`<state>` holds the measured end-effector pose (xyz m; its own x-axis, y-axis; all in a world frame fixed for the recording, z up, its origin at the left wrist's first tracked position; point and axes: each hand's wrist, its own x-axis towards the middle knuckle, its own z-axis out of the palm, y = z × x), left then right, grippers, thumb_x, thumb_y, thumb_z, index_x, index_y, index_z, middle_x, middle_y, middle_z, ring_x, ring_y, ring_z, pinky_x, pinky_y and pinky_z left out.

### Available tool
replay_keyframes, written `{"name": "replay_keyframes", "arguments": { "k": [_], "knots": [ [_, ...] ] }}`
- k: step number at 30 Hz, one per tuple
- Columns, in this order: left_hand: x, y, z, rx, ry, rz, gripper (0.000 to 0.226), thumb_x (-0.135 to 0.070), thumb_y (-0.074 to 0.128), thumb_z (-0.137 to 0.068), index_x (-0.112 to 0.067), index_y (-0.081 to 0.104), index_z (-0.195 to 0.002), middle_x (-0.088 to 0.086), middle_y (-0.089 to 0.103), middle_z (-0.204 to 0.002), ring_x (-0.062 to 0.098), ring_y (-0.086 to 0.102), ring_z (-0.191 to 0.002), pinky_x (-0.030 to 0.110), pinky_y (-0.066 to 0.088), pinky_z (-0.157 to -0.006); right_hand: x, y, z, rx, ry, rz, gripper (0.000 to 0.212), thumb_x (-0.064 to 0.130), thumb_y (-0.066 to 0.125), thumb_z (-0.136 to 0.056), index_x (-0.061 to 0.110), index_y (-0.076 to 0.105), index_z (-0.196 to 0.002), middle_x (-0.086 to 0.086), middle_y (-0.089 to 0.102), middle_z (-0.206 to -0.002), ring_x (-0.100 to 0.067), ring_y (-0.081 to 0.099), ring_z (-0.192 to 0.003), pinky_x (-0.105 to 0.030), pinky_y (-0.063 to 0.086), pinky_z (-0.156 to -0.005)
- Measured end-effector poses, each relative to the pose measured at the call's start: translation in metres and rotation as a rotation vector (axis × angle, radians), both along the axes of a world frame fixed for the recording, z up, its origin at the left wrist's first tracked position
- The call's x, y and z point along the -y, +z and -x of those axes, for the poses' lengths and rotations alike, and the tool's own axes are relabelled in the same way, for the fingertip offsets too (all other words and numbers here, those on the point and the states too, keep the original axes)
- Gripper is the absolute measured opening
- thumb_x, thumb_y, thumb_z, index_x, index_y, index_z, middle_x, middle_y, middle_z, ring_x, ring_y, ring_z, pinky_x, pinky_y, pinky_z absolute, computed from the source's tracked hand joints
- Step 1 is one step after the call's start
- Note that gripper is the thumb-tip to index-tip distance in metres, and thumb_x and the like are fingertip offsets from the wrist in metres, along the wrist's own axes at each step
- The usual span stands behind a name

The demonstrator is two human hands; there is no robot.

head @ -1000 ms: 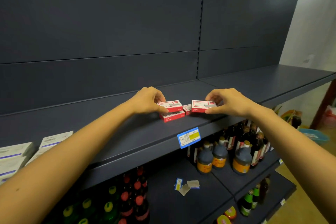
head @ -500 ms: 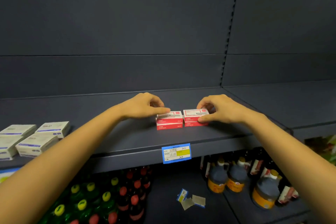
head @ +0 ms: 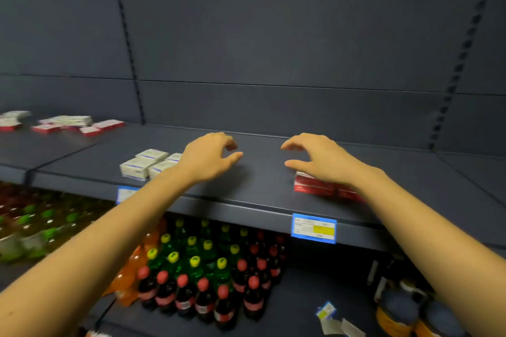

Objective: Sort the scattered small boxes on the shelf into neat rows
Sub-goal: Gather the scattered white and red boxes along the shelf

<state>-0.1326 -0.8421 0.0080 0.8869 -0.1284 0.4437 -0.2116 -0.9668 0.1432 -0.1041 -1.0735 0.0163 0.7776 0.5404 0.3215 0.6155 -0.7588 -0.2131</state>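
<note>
Stacked red-and-white small boxes [head: 317, 187] sit on the dark shelf [head: 262, 189] under my right wrist, partly hidden by it. My right hand [head: 317, 157] hovers just above and left of them, fingers apart, holding nothing. My left hand [head: 210, 156] hangs over bare shelf, fingers curled apart and empty. Just left of it lies a cluster of white boxes with blue stripes [head: 145, 164]. More red-and-white boxes [head: 79, 124] lie scattered on the far left section of the shelf.
Blue price tags [head: 313, 228] hang on the shelf's front edge. Below stand bottles with red, yellow and green caps [head: 202, 276], dark jugs [head: 402, 312] at the lower right, and loose paper tags [head: 334, 320].
Both hands have let go of the red-and-white boxes and moved left. The view has swung left, bringing the scattered boxes at far left into sight.
</note>
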Motion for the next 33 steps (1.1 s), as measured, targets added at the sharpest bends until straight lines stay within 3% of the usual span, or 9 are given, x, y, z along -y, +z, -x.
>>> {"name": "replay_keyframes", "arguments": {
  "k": [4,8,14,23,33],
  "knots": [
    [-0.045,-0.003,0.029,0.024,0.149,0.006,0.038,-0.04,0.048,-0.091,-0.017,0.056,-0.12,0.002,0.056,-0.125,0.022,0.051,-0.116,0.034,0.042,-0.089,-0.055,-0.004,0.001,0.0,0.124,0.033,0.039,0.034,0.054,-0.09,0.025,0.049,-0.127,0.005,0.052,-0.132,-0.016,0.048,-0.121,-0.041,0.041,-0.102],
    [-0.096,-0.003,0.061,0.026,0.276,0.017,0.037,-0.042,0.047,-0.091,-0.016,0.057,-0.116,0.003,0.059,-0.12,0.021,0.054,-0.106,0.032,0.042,-0.08,-0.111,-0.002,0.007,0.012,0.227,0.041,0.039,0.037,0.053,-0.09,0.025,0.049,-0.127,0.004,0.052,-0.132,-0.016,0.048,-0.12,-0.04,0.042,-0.1],
    [-0.17,-0.003,0.1,0.019,0.387,0.032,0.037,-0.041,0.049,-0.09,-0.013,0.057,-0.114,0.005,0.06,-0.119,0.022,0.054,-0.108,0.032,0.042,-0.085,-0.196,0.002,0.025,0.013,0.299,0.046,0.037,0.033,0.053,-0.089,0.026,0.05,-0.126,0.003,0.053,-0.132,-0.021,0.049,-0.119,-0.043,0.044,-0.097],
    [-0.294,-0.002,0.139,-0.027,0.428,-0.061,0.039,-0.042,0.047,-0.091,-0.013,0.057,-0.116,0.006,0.059,-0.118,0.021,0.054,-0.108,0.039,0.048,-0.089,-0.334,-0.002,0.049,0.003,0.323,0.038,0.04,0.037,0.053,-0.09,0.025,0.049,-0.129,0.003,0.051,-0.135,-0.02,0.047,-0.124,-0.042,0.042,-0.101],
    [-0.407,-0.013,0.139,-0.019,0.384,-0.052,0.041,-0.045,0.046,-0.091,-0.016,0.056,-0.117,0.004,0.059,-0.121,0.019,0.054,-0.111,0.034,0.047,-0.087,-0.457,-0.008,0.048,-0.034,0.297,0.013,0.039,0.035,0.054,-0.09,0.022,0.051,-0.126,-0.001,0.055,-0.131,-0.02,0.052,-0.118,-0.04,0.045,-0.099]
  ]
}}
